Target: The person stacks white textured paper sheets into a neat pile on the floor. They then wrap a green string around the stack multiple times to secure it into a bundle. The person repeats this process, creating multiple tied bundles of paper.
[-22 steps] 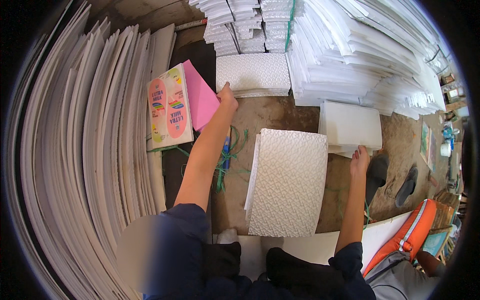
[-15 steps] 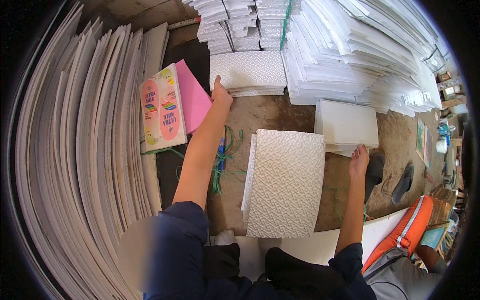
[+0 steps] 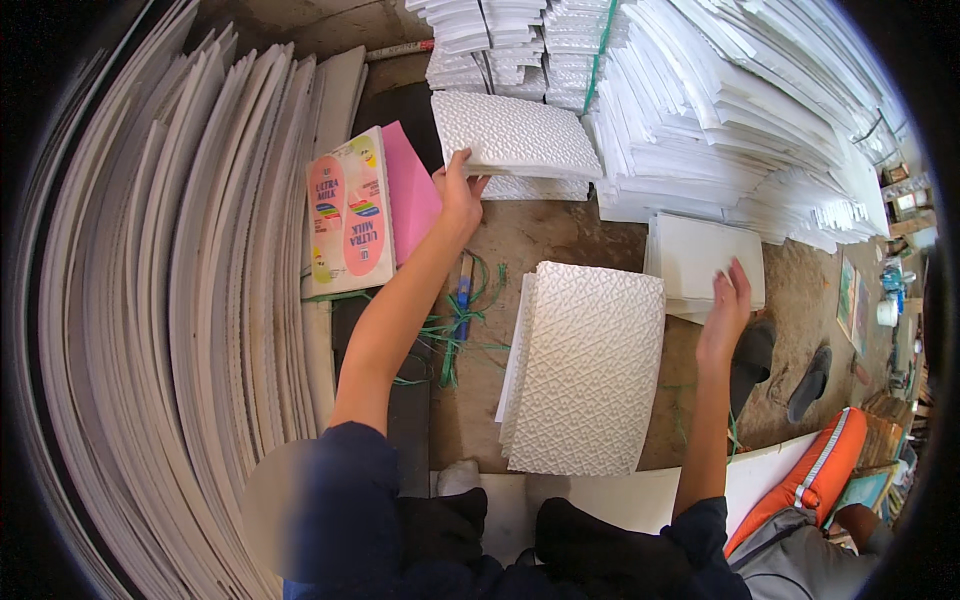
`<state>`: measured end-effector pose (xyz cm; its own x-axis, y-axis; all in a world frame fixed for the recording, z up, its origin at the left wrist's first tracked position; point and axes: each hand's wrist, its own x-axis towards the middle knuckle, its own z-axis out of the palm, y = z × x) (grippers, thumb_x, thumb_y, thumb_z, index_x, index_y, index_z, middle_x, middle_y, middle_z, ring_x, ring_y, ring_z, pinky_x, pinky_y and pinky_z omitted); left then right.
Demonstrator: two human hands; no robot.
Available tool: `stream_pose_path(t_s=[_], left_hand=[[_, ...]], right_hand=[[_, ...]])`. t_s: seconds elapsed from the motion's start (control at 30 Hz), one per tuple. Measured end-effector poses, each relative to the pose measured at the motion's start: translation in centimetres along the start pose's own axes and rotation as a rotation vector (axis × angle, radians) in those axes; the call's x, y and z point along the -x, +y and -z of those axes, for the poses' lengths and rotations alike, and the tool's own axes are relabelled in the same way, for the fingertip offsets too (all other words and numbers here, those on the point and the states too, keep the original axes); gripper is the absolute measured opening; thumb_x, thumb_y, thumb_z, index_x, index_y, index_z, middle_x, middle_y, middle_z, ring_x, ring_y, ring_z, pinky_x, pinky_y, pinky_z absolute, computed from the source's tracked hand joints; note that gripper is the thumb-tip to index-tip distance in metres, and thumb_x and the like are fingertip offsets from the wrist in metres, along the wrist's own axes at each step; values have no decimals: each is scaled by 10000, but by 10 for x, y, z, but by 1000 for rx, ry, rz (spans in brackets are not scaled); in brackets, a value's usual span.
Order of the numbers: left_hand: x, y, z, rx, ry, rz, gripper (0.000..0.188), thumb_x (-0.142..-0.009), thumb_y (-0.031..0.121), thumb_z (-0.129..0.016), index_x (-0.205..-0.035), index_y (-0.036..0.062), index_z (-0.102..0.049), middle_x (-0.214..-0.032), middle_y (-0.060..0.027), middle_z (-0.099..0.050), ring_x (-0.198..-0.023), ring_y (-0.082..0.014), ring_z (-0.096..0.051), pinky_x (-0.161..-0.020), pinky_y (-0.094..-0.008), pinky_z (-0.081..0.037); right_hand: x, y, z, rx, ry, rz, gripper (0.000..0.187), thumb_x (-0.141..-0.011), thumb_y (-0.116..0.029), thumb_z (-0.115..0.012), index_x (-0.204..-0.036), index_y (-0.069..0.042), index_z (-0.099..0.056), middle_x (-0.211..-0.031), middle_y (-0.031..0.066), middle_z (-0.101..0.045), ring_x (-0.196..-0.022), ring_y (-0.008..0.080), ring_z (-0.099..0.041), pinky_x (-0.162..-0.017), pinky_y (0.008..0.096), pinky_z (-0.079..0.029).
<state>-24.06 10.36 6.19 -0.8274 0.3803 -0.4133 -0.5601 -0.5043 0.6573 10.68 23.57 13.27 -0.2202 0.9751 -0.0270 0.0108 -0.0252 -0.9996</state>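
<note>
My left hand (image 3: 460, 192) grips the near left corner of a white embossed foam sheet (image 3: 518, 130); whether it is one sheet or several together I cannot tell. Its near edge is raised and tilted above a low pile of similar sheets (image 3: 545, 189). With fingers apart and nothing in it, my right hand (image 3: 727, 312) hovers over the near side of a stack of plain white sheets (image 3: 712, 260). Between my arms, in front of my knees, lies another stack of embossed sheets (image 3: 585, 365), its edges slightly uneven.
Tall piles of white sheets (image 3: 700, 110) stand at the back. Upright grey-white boards (image 3: 190, 280) line the left, beside a printed board (image 3: 350, 212) and a pink sheet (image 3: 411, 190). Green twine (image 3: 450, 345), a blue-handled tool (image 3: 463, 300) and dark slippers (image 3: 810, 383) lie on the floor.
My left hand has lifted the near edge of the embossed sheet off its pile. My right hand has let go of the plain stack's near edge and opened.
</note>
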Motion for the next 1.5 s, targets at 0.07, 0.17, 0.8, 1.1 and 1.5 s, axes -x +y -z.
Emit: stream_pose_path(t_s=[0.07, 0.17, 0.8, 1.1, 1.5], left_hand=[[36, 14, 5, 29, -5, -20, 471, -751, 153, -603, -1086, 11, -304, -1044, -129, -410, -980, -236, -470, -848, -345, -462], [67, 33, 27, 145, -141, 33, 523, -751, 139, -606, -1131, 60, -256, -1064, -112, -399, -975, -205, -470, -875, -331, -432], [294, 118, 17, -427, -671, 242, 447, -890, 302, -460, -1204, -10, -397, -1085, -99, -541, -940, -148, -545, -820, -292, -434], [305, 91, 13, -400, -546, 119, 297, -886, 195, -476, -1116, 7, -469, -1007, -53, -571, -873, -119, -559, -756, -259, -453], [242, 156, 82, -314, 33, -369, 342, -902, 224, -438, -1122, -38, -448, -1041, -99, -541, -930, -185, -538, -800, -297, -433]], right_hand=[[24, -30, -41, -60, -236, -9, 384, -863, -115, -464, -1223, 0, -398, -1216, 144, -400, -1089, 230, -452, -956, 331, -335], [47, -50, -95, -360, -687, -274, 544, -854, -248, -524, -1275, 1, -285, -1216, 184, -393, -1089, 265, -459, -930, 359, -368], [130, -80, -61, -592, -700, -357, 594, -761, -89, -579, -1267, 25, -290, -1182, 151, -451, -1060, 240, -467, -900, 355, -395], [131, -76, -32, -452, -565, -239, 620, -793, -163, -605, -1270, 55, -275, -1222, 157, -424, -1082, 238, -450, -905, 332, -376], [89, -58, 41, -268, -335, -331, 611, -779, -121, -621, -1251, 86, -293, -1172, 179, -467, -1018, 244, -498, -862, 323, -401]])
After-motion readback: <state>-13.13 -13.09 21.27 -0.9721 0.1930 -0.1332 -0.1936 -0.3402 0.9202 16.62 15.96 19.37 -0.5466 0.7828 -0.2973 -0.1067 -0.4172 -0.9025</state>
